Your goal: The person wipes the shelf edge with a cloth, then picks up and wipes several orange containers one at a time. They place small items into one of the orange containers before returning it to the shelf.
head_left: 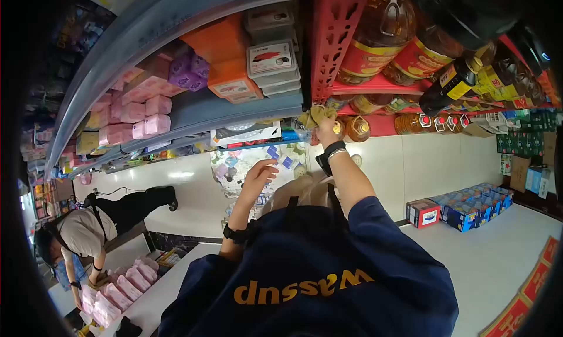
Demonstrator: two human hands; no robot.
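Note:
My right hand [326,132] reaches forward to the end of the shelving, its fingers closed on a crumpled yellow-green cloth [319,115]. The cloth lies against the lower end of the red shelf upright [334,38], beside the corner of the grey-blue shelf [234,99]. Oil bottles [356,128] stand just right of that hand. My left hand [258,177] hangs in the air in front of my body, empty, with its fingers apart and slightly bent. Below it is a patterned mat or sheet [226,167] with small blue packets on it.
Boxed goods [272,58], orange packs [226,55] and pink packs [143,111] fill the left shelves. Large oil bottles [378,35] and dark bottles [454,85] stand on the red shelves. Blue packages [475,205] sit at right. Another person [88,231] handles pink packs at lower left.

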